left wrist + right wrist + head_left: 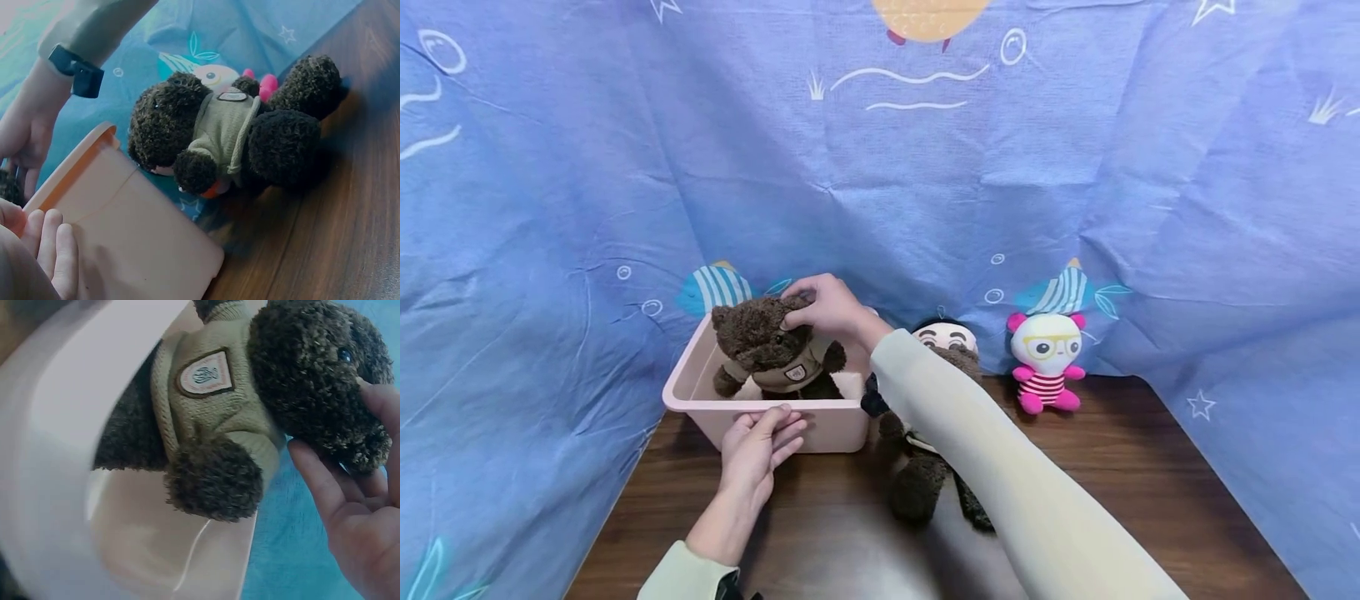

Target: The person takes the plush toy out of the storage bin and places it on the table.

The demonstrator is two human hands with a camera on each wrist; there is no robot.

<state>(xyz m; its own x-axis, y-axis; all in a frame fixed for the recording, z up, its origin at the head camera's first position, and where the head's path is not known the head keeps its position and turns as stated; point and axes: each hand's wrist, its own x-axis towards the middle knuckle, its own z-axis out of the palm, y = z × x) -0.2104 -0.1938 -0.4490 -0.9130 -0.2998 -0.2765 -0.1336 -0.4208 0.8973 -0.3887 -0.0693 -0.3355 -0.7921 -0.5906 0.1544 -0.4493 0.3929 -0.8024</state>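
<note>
A dark brown teddy bear (784, 360) in a tan sweater with a badge sits upright in a pink plastic bin (808, 427), head and chest above the front rim. My right hand (829, 310) holds the side of its head, thumb on the face and fingers behind, as the right wrist view shows. At the front rim of the bin, my left hand (758, 450) grips the edge, with several fingers (65, 259) along the outer wall. The bear's lower legs are hidden by the bin wall.
A second brown teddy bear (225, 131) in a tan sweater stands right of the bin, partly behind my right sleeve in the head view. Behind it shows a doll's white face (946, 335). Farther right sits a pink-and-white panda plush (1047, 360) on the wooden table (1120, 492).
</note>
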